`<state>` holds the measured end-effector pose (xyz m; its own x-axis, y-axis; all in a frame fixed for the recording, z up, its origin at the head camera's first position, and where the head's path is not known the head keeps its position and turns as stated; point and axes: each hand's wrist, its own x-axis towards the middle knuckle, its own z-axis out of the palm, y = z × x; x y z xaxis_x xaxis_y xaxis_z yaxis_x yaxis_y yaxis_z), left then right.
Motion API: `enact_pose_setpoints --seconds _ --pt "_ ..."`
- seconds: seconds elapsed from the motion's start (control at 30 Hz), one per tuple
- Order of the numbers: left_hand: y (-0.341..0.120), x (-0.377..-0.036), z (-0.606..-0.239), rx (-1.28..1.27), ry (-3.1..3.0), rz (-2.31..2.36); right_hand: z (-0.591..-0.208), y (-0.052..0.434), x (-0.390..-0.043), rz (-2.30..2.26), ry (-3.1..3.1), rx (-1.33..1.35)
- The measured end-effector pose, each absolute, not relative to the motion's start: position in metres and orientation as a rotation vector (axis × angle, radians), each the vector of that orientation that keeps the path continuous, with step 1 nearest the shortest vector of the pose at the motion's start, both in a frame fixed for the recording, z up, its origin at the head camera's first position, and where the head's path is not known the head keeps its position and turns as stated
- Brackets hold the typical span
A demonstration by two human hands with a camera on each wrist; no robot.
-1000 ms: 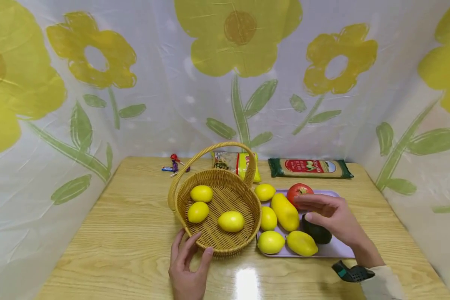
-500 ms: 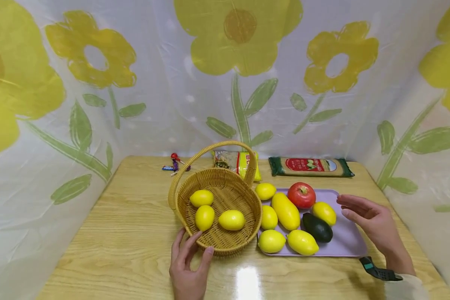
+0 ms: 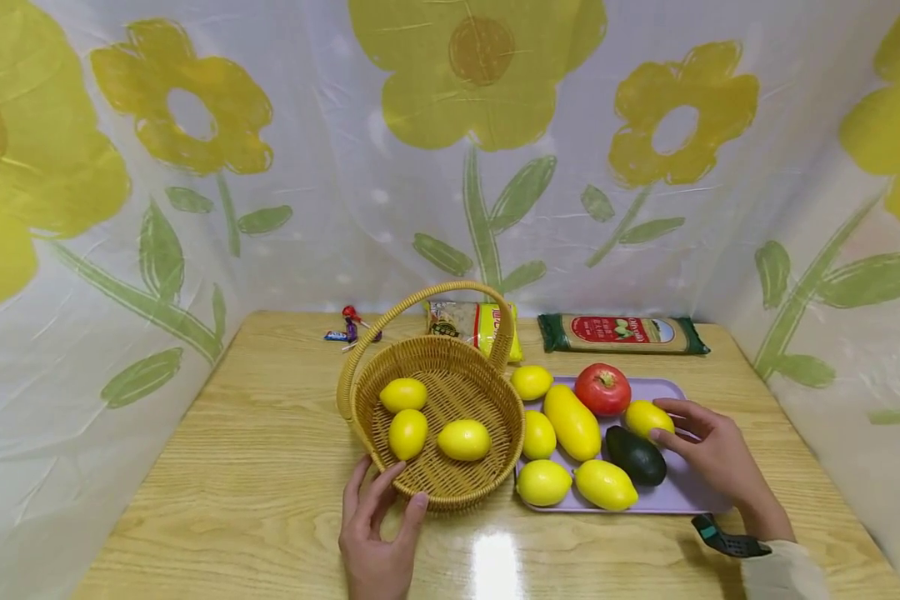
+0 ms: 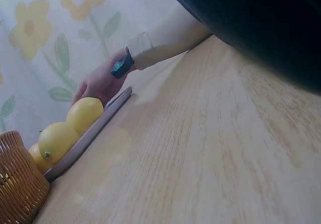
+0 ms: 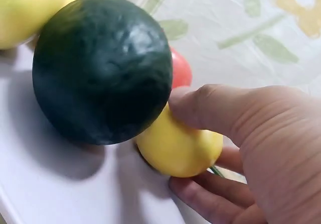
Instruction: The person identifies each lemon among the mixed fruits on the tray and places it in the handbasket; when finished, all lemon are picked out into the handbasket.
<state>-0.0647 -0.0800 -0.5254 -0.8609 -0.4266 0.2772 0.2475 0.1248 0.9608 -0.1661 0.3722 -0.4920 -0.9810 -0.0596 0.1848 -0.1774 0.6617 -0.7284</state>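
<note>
In the head view my right hand (image 3: pixel 716 454) has its thumb and fingers around a lemon (image 3: pixel 647 418) at the right of the lilac tray (image 3: pixel 690 492). The right wrist view shows the thumb on top of this lemon (image 5: pixel 180 146) and fingers behind and below it. A dark avocado (image 3: pixel 636 456) lies just beside it, and a red pomegranate (image 3: pixel 603 389) sits behind. My left hand (image 3: pixel 378 533) rests its fingertips and thumb on the near rim of the wicker basket (image 3: pixel 513 467), fingers relaxed. Inside the basket lie three lemons (image 3: pixel 462 440).
On the tray's left lie a long yellow mango (image 3: pixel 572 422) and several more lemons (image 3: pixel 543 482). At the table's back are small candies (image 3: pixel 350 327), a yellow food packet (image 3: pixel 495 333) and a green-ended noodle pack (image 3: pixel 622 333). The basket's tall handle (image 3: pixel 442 288) arches over it.
My right hand moved off the tray's middle to the right, then came back left onto the lemon. A lemon in the basket rolled slightly right. The left hand stayed put.
</note>
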Motion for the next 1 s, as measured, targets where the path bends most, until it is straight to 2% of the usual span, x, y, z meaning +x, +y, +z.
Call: enact_pose_setpoints --seconds 0.13,0.27,0.43,0.67,0.87,1.0 --pt "-0.080 -0.064 -0.525 0.179 -1.918 -1.786 -0.486 0.374 -0.163 1.254 -2.670 0.133" --pt "-0.081 -0.064 -0.524 0.184 -1.932 -1.792 -0.466 0.367 -0.154 1.504 -2.522 0.169" --pt "-0.081 -0.063 -0.522 0.186 -1.941 -1.810 -0.439 0.330 -0.153 1.710 -2.494 0.515" --pt "-0.080 -0.063 -0.522 0.193 -1.942 -1.816 -0.423 0.247 -0.167 1.618 -2.630 1.122" --pt "-0.080 -0.064 -0.521 0.191 -1.939 -1.813 -0.419 0.188 -0.173 1.330 -2.698 1.305" --pt "-0.079 -0.063 -0.521 0.188 -1.917 -1.786 -0.421 0.162 -0.176 1.325 -2.713 1.441"
